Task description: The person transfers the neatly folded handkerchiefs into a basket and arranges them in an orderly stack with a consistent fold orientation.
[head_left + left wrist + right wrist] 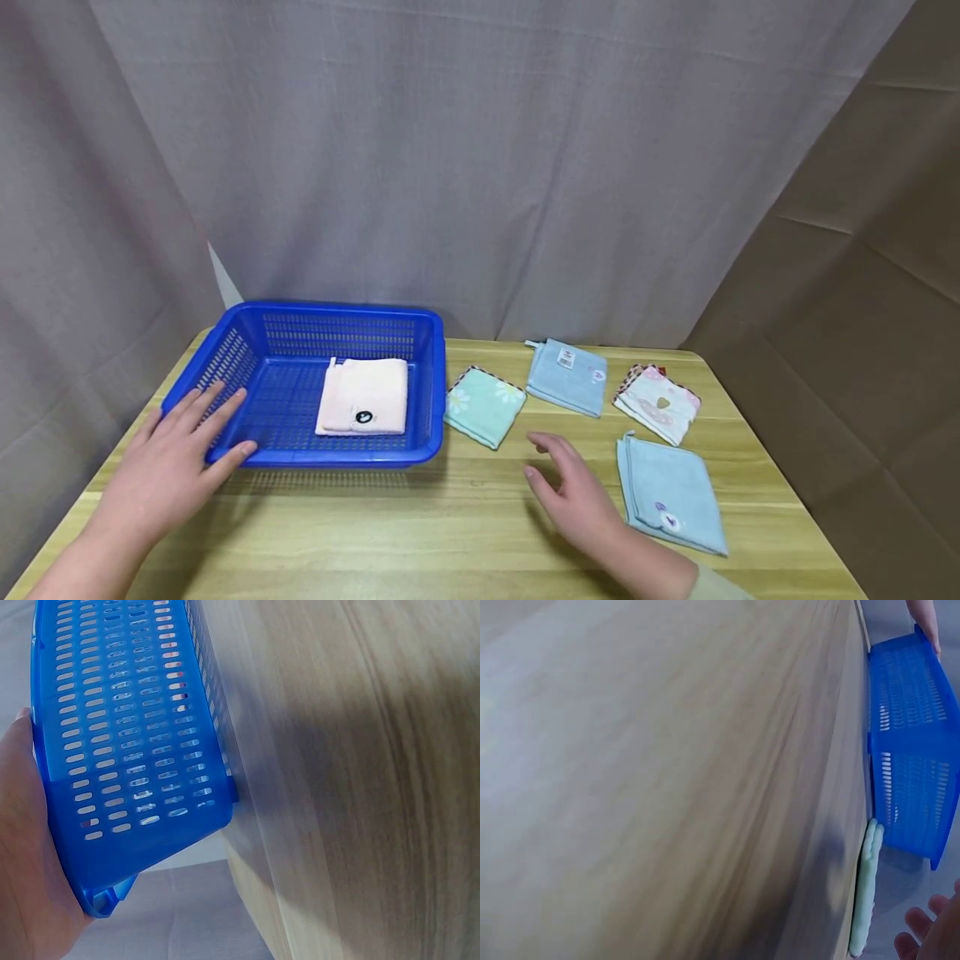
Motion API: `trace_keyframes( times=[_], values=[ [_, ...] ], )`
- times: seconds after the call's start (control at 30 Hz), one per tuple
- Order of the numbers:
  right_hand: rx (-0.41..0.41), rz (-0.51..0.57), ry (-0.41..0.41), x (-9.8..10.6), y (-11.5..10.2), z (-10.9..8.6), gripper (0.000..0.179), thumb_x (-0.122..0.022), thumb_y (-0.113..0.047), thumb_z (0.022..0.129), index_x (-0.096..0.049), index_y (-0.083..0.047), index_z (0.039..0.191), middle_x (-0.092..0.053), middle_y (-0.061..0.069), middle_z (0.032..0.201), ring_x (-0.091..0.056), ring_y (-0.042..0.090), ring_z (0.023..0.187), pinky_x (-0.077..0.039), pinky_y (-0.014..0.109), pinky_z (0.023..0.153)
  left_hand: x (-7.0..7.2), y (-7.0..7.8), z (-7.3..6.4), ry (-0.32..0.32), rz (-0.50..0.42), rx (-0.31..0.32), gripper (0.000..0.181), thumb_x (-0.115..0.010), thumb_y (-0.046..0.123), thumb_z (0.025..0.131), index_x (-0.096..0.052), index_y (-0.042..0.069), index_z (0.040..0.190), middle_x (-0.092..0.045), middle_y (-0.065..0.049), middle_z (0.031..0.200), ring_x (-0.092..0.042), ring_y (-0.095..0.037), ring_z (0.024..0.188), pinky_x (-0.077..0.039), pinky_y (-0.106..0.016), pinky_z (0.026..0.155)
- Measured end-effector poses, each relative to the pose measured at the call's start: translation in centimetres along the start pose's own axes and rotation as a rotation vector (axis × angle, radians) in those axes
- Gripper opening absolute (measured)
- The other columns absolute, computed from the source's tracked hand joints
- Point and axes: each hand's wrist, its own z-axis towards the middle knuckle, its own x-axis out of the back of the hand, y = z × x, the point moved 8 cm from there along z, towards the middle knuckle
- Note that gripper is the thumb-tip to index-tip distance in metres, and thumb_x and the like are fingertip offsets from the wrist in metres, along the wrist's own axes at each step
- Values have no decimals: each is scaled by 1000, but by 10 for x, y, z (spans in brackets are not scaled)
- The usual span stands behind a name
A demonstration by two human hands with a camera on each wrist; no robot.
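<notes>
A blue plastic basket (pixel 345 457) stands at the left of the table, and a folded pale pink towel (pixel 367 392) lies inside it. My left hand (pixel 168 462) rests on the basket's near left corner with its fingers spread over the rim. Above the table, my right hand (pixel 573 492) is held with relaxed fingers and nothing in them. Nearest to it are a folded mint-green towel (pixel 486 408) with white flowers, beside the basket, and a folded light blue towel (pixel 675 496) on the right.
Farther back lie another folded light blue towel (pixel 567 379) with a white tag and a folded white and pink patterned towel (pixel 660 403). A grey curtain (pixel 480 167) hangs behind the wooden table (pixel 420 542). Brown cloth (pixel 847 292) borders the right side.
</notes>
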Motion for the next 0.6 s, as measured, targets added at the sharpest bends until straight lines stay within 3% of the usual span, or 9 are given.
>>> trace_keyframes(
  times=[0.6],
  values=[
    [-2,-34,64,20,26,-8,38,-68,-18,95,-61,-12,132,-59,5,132,-58,28,119,-48,52,97,-1,1,0,0,0,-2,70,-58,52,96,-39,16,153,-36,-24,153,-23,-46,144,6,-60,118]
  ],
)
